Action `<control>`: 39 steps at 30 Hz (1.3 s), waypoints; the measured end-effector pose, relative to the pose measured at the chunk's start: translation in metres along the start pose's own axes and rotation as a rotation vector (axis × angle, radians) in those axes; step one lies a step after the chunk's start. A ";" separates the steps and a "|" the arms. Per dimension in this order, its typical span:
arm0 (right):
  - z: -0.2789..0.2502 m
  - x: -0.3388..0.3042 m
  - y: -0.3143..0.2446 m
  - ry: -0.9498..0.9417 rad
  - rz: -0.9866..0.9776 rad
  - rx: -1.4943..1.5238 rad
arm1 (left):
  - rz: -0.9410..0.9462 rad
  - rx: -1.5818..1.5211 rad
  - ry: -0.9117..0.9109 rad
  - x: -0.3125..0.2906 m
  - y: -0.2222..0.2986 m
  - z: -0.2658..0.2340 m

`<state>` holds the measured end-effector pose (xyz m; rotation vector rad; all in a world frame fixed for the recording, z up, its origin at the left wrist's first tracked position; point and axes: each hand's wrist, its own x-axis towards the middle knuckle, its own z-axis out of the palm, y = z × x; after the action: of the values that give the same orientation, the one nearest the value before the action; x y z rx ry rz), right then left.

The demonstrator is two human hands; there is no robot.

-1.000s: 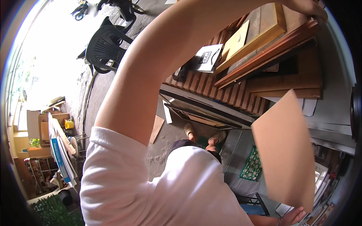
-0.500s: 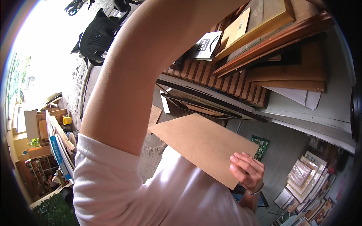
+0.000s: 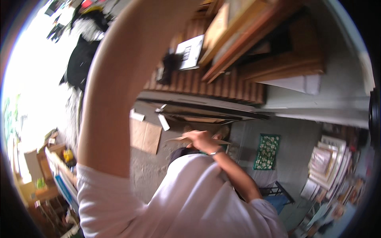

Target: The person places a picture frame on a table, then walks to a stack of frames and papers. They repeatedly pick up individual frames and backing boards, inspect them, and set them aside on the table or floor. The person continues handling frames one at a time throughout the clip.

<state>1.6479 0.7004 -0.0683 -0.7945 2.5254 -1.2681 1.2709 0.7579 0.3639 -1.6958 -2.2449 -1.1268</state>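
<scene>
The right hand (image 3: 201,141) pinched a brown board (image 3: 174,139) near the white shirt (image 3: 194,178). I couldn't see the left hand or tell its grip.

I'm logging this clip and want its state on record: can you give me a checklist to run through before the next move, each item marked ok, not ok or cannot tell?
1. Right hand holds the brown sheet: ok; the sheet shows nearly edge-on.
2. Left hand's grip: cannot tell; the left arm runs past the top edge, the hand out of view.
3. Floor free of loose pieces: not ok; flat brown cardboard and a white strip lie there.
4. Wooden frames steady on the slatted surface: cannot tell from one view.
5. Picture sharp: not ok; much of it is blurred.
</scene>
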 end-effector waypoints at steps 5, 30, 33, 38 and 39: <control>0.070 0.063 -0.037 -0.190 -0.253 0.225 | 0.025 -0.254 -0.165 -0.014 0.009 -0.012; -0.352 0.056 0.056 1.498 0.177 -0.148 | 0.172 -0.052 -0.173 -0.015 0.016 -0.020; -0.354 0.064 0.055 1.524 0.238 -0.124 | 0.347 -0.036 -0.334 -0.012 0.014 -0.023; -0.336 0.074 0.036 1.527 0.242 -0.203 | 0.388 -0.046 -0.273 -0.006 0.003 -0.017; -0.333 0.075 0.032 1.524 0.219 -0.194 | 0.376 -0.043 -0.272 -0.005 0.002 -0.015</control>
<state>1.4375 0.9009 0.1136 0.8617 3.5912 -1.9579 1.2695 0.7447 0.3728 -2.2857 -1.9179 -0.9086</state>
